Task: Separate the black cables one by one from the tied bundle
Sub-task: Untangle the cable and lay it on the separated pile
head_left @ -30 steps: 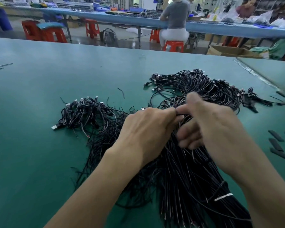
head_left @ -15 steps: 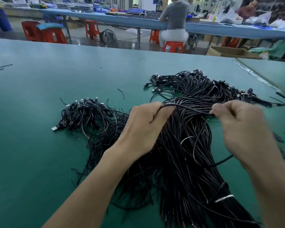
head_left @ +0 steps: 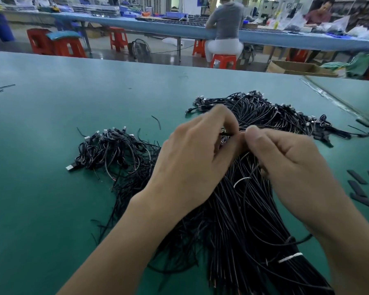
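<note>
A thick bundle of black cables (head_left: pixel 243 226) runs from the near right toward the middle of the green table (head_left: pixel 51 188), bound by a white tie (head_left: pixel 290 257). Its far ends with plugs fan out behind my hands (head_left: pixel 264 111). A looser pile of separated black cables (head_left: pixel 115 154) lies to the left. My left hand (head_left: pixel 192 158) and my right hand (head_left: pixel 285 165) meet fingertip to fingertip above the bundle, both pinching one thin black cable (head_left: pixel 228 135) between thumb and forefinger.
Small black flat pieces (head_left: pixel 358 188) lie at the right edge. A few stray cable bits (head_left: pixel 0 87) sit at the far left. Beyond the table are red stools (head_left: pixel 55 44), a cardboard box (head_left: pixel 296 68) and a seated person (head_left: pixel 226 28) at another bench.
Half a second ago my hands were apart with a cable stretched between them. Now they have come together again over the bundle, pinching a cable at one spot.
</note>
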